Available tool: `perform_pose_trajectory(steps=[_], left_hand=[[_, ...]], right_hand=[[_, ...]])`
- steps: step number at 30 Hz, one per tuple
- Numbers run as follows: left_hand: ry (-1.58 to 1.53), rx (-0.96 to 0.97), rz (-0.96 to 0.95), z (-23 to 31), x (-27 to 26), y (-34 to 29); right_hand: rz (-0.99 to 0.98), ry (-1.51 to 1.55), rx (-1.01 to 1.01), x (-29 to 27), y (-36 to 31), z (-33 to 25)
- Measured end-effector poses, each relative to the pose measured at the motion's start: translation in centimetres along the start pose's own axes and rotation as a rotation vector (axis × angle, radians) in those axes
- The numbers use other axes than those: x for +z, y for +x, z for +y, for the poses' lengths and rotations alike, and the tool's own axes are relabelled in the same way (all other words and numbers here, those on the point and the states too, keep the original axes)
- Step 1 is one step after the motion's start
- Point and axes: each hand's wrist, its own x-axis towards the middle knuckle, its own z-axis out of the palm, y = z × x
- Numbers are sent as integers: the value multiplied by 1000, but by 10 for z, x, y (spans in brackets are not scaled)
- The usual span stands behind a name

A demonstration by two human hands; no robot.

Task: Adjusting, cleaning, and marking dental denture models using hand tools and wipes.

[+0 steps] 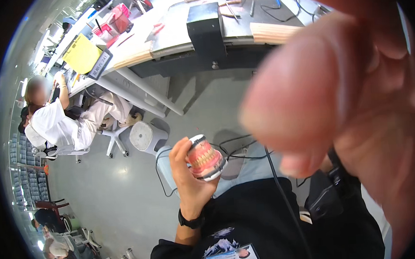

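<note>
Dental model (203,159) — clasped in left hand (190,184), left of blurred right hand (344,101) — whether right pinches anything, cannot tell.

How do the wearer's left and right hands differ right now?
The left hand appears small and fairly sharp; the right hand looms large and blurred. The left hand grips a dental model; no held thing shows in the right hand. Both are ungloved.

Denture model (203,159), tilted in hand

Yellowish teeth in pink gums, sandwiched between white ends with dark bands. It's leaning sideways in the left hand's (189,182) grip, teeth showing. Rows look closed, but it's kinda small to be sure.
</note>
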Motion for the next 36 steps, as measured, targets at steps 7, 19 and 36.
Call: perform_pose_trajectory(steps=[7, 19, 36], left_hand=[[40, 14, 61, -6, -12, -7], [-29, -8, 71, 0, -10, -4], [60, 29, 28, -3, -15, -6]], right_hand=[[105, 37, 13, 33, 38, -4], [319, 22, 23, 35, 44, -19], [661, 84, -36, 40, 52, -29]])
